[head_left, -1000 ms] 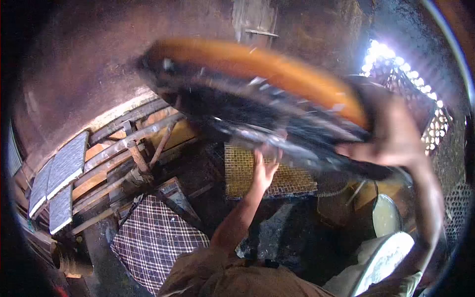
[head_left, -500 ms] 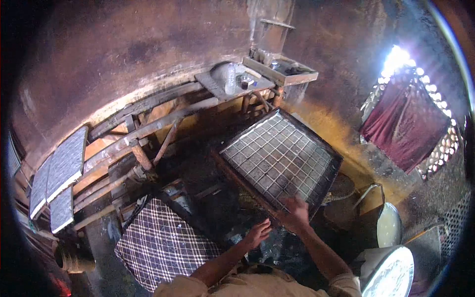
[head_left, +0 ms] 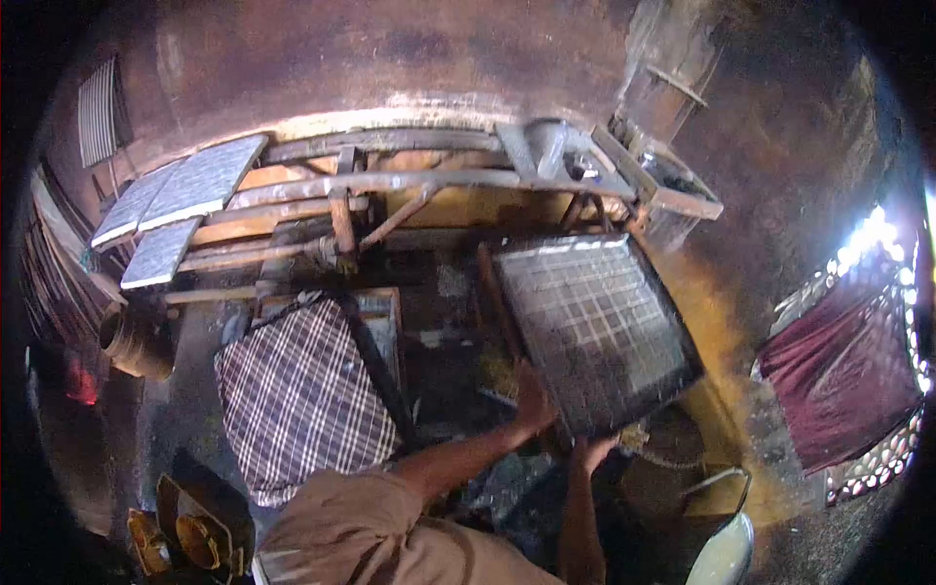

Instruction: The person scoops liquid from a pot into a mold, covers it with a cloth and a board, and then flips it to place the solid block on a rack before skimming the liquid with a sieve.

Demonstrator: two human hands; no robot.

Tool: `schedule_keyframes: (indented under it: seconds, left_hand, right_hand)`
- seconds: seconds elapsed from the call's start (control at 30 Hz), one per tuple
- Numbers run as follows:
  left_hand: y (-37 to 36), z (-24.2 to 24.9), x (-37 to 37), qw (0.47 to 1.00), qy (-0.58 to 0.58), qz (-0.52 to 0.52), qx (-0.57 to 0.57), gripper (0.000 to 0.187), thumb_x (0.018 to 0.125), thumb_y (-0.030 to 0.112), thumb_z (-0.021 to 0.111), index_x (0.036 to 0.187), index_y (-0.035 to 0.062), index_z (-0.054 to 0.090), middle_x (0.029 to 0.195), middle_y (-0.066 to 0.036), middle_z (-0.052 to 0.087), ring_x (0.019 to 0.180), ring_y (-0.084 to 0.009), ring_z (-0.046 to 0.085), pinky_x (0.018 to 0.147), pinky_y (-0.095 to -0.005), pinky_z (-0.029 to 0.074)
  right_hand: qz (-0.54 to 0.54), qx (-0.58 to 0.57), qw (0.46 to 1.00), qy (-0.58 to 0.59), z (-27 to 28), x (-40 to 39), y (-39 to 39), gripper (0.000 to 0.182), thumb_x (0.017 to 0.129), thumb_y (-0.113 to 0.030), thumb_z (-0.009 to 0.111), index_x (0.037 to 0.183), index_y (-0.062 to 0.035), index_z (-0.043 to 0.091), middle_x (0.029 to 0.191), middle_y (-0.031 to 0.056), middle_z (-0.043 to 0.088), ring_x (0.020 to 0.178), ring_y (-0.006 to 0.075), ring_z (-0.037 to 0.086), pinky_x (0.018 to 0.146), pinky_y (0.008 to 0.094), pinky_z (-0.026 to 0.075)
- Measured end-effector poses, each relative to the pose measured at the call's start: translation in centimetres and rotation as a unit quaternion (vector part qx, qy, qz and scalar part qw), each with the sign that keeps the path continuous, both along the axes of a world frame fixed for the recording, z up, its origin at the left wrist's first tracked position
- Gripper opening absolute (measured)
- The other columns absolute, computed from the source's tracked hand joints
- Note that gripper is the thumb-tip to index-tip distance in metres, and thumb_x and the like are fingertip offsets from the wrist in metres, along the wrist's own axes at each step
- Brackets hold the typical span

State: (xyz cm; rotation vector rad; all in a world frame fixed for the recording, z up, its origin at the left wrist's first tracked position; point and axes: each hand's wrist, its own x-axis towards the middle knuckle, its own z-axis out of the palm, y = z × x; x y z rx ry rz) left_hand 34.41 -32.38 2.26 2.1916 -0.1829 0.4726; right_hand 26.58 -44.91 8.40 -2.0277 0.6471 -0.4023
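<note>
A dark rectangular tray [head_left: 595, 327] with a white grid pattern on its surface lies flat in front of me, right of centre. My left hand [head_left: 532, 402] grips its near left edge. My right hand [head_left: 592, 450] is under the near corner of the same tray, fingers partly hidden by it. Both forearms reach forward from my tan sleeves at the bottom of the view.
A checked cloth [head_left: 297, 395] covers a wooden frame to the left. Rough wooden beams [head_left: 390, 180] and several grid slabs [head_left: 190, 190] line the back. A maroon cloth [head_left: 843, 366] hangs by a bright lattice opening at right. A white basin [head_left: 726, 556] sits at bottom right.
The tray, held high and blurred across the view a second ago, has come down flat in front of me. The view has swung left, and both hands now hold its near edge.
</note>
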Motion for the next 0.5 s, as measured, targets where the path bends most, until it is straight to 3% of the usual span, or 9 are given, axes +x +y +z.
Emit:
schedule_keyframes:
  seconds: [0.1,0.17,0.23,0.3,0.33,0.37,0.4,0.47,0.5]
  left_hand:
    - [0.4,3.8,2.1,0.988,0.153,-0.006,-0.008,0.108,0.067,0.029,0.064,0.124,-0.0117,-0.018,0.131,-0.033,-0.012,0.124,-0.0457,-0.010,0.103,-0.0460,0.001]
    - [0.5,3.6,1.8,0.991,0.130,-0.007,-0.028,0.110,0.066,0.029,0.065,0.124,-0.0118,-0.019,0.132,-0.033,-0.013,0.124,-0.0450,-0.009,0.103,-0.0465,0.002]
    - [0.6,3.5,0.8,0.994,0.098,-0.003,-0.050,0.112,0.064,0.030,0.066,0.124,-0.0118,-0.019,0.132,-0.033,-0.013,0.125,-0.0444,-0.009,0.103,-0.0470,0.003]
    - [1.8,4.5,-0.8,0.986,0.163,-0.021,0.003,0.111,0.068,0.033,0.064,0.125,-0.0030,-0.024,0.133,-0.026,-0.020,0.126,-0.0390,-0.012,0.104,-0.0416,0.004]
    - [3.0,4.3,-0.2,0.987,0.162,-0.009,0.004,0.111,0.068,0.033,0.064,0.125,-0.0030,-0.024,0.133,-0.026,-0.020,0.126,-0.0390,-0.012,0.104,-0.0416,0.004]
    - [4.0,3.3,0.0,0.980,0.179,-0.078,-0.029,0.108,0.070,0.038,0.063,0.128,-0.0001,-0.020,0.135,-0.024,-0.015,0.127,-0.0373,-0.006,0.104,-0.0419,0.009]
    - [5.3,2.6,-0.3,0.968,0.193,-0.142,-0.069,0.106,0.072,0.044,0.062,0.131,0.0027,-0.017,0.138,-0.021,-0.010,0.128,-0.0357,-0.001,0.103,-0.0422,0.014]
    - [10.6,5.3,-2.2,0.953,0.224,-0.143,-0.149,0.099,0.074,0.046,0.059,0.133,0.0051,-0.010,0.139,-0.019,-0.002,0.127,-0.0342,0.008,0.102,-0.0417,0.019]
    - [14.0,6.2,-3.9,0.928,0.252,-0.169,-0.217,0.093,0.075,0.049,0.056,0.135,0.0075,-0.003,0.140,-0.016,0.006,0.126,-0.0327,0.017,0.100,-0.0412,0.024]
  right_hand:
    - [-0.012,0.042,0.998,-0.040,-3.7,2.9,-1.6,0.085,0.069,-0.004,0.059,0.132,0.0000,0.002,0.128,0.0234,0.028,0.118,0.0352,0.030,0.096,0.0462,0.028]
    - [-0.029,-0.098,0.994,-0.027,-5.0,2.8,-1.4,0.084,0.070,-0.009,0.060,0.132,0.0004,0.004,0.127,0.0251,0.027,0.117,0.0401,0.030,0.096,0.0469,0.028]
    - [0.011,-0.016,0.999,-0.045,-5.7,1.8,-1.9,0.083,0.071,-0.013,0.059,0.132,0.0016,0.005,0.128,0.0278,0.024,0.117,0.0436,0.028,0.097,0.0466,0.026]
    - [0.021,-0.110,0.978,-0.176,-8.7,0.9,-2.5,0.084,0.073,-0.015,0.060,0.132,0.0034,0.004,0.130,0.0291,0.021,0.117,0.0425,0.028,0.098,0.0467,0.025]
    - [0.034,-0.024,0.990,-0.133,-7.1,-0.6,-2.0,0.082,0.076,-0.019,0.059,0.133,0.0013,0.003,0.132,0.0282,0.018,0.117,0.0393,0.030,0.097,0.0459,0.026]
    - [0.068,0.109,0.968,-0.214,-5.1,-1.7,-1.1,0.081,0.077,-0.022,0.061,0.135,-0.0043,0.006,0.135,0.0234,0.017,0.117,0.0331,0.032,0.097,0.0433,0.027]
    - [0.066,0.232,0.949,-0.203,-4.1,-2.9,-0.8,0.071,0.082,-0.026,0.056,0.135,-0.0097,0.013,0.135,0.0165,0.021,0.116,0.0269,0.034,0.096,0.0404,0.028]
    - [0.149,0.031,0.970,-0.190,-6.5,-4.9,-3.1,0.048,0.090,-0.035,0.036,0.128,-0.0051,0.030,0.130,0.0114,0.031,0.109,0.0255,0.042,0.093,0.0350,0.031]
    - [0.167,-0.025,0.974,-0.154,-8.1,-6.0,-3.7,0.046,0.090,-0.034,0.037,0.125,-0.0051,0.032,0.126,0.0112,0.033,0.106,0.0252,0.042,0.091,0.0349,0.031]
